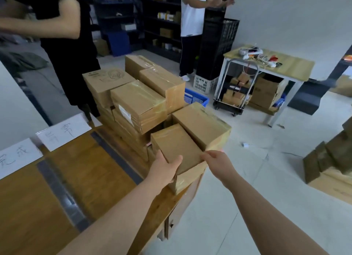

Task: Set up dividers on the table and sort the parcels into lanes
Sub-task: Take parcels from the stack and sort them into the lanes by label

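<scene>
Two hands, left (165, 169) and right (219, 162), around parcel (175, 144)

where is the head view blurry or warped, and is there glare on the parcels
Head view: wide-angle bend curves the table and grey dividers; edges smear, worst on the far-right boxes; tape on the stacked parcel gives soft glare; left hand, right hand and near parcel look sharp.

Head view, angled down (close) over table (80, 170)
</scene>
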Tool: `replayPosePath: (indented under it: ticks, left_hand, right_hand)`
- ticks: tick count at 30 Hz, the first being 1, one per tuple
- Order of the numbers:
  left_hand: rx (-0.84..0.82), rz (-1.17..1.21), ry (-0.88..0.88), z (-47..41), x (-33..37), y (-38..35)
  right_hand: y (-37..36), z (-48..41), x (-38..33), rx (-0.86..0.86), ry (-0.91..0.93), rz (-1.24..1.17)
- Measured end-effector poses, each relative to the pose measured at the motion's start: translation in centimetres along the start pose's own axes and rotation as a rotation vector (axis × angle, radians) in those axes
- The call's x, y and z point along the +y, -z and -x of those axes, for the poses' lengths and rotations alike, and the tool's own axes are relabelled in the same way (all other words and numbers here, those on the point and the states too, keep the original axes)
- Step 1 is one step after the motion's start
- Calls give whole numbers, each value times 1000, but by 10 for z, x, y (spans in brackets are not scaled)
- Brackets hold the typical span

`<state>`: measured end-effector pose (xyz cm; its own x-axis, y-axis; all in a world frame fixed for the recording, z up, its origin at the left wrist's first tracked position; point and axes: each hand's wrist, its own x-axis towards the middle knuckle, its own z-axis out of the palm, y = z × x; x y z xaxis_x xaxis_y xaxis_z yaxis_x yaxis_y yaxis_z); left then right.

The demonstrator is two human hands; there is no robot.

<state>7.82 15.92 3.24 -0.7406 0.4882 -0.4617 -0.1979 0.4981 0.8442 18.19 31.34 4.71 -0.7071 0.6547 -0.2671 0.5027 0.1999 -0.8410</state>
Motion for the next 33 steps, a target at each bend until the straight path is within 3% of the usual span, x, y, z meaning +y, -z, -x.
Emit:
replayPosePath:
  ticks: [4,9,15,20,22,24,29,33]
  left_hand:
    - [103,85,89,6,-2,-4]
    - [164,371,212,27,-5,-7]
    - [233,661,258,49,-8,-28]
    - [246,1066,23,67,-16,-45]
    - [204,1226,-71,74,-22,-48]
    - [136,1343,-164,80,-27,-48]
    - [107,1478,-288,87,-34,-45]
    - [202,1420,-300,96,-38,-45]
  right_hand:
    - [8,5,4,-100,18,-142]
    - [12,9,-7,-344,113,-252]
    - [14,8,-19,-395,301,-261]
    - [22,5,-24,-411,306,-404]
    - [23,0,-23,-375,267,-357]
    - [22,-4,-19,-454,209,-270]
    - [17,0,-16,-809,84,-326]
    - [13,1,-18,-842,139,-360]
